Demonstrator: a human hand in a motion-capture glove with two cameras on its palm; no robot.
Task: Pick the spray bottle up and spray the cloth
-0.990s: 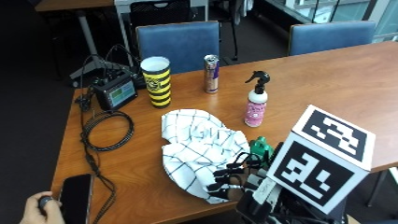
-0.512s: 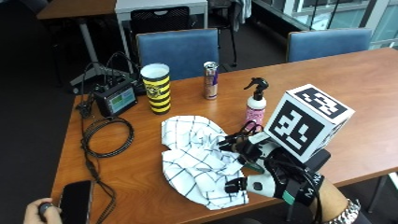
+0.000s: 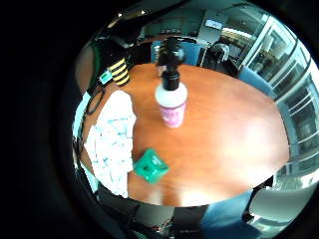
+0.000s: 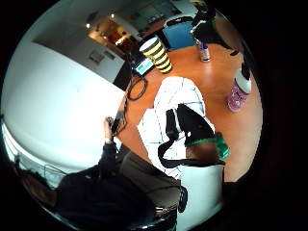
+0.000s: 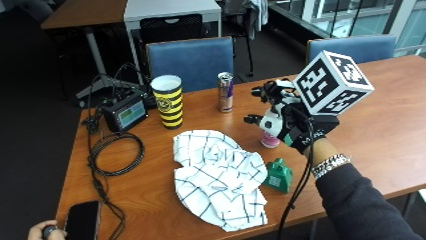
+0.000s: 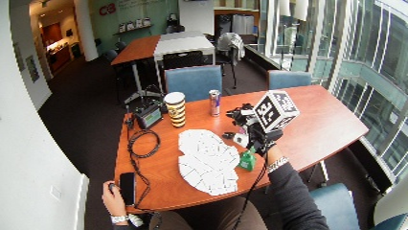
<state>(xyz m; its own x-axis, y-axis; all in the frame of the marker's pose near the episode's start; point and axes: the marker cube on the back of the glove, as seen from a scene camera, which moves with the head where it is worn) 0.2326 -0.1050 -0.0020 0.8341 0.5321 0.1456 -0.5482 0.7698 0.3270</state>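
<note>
Outside view: spray bottle [image 5: 269, 131] (pink label, unreadable) by hand [image 5: 301, 127].

Wooden table [image 5: 373, 100] bears cloth [image 5: 216, 175], spray bottle [image 5: 269, 131], can [image 5: 225, 92], cup [image 5: 168, 101].

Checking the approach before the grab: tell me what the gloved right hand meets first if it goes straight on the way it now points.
Most likely the spray bottle. The gloved right hand sits right beside it in the outside view, and the bottle stands upright in the middle of the little finger side palm view. Whether they already touch cannot be told.
</note>
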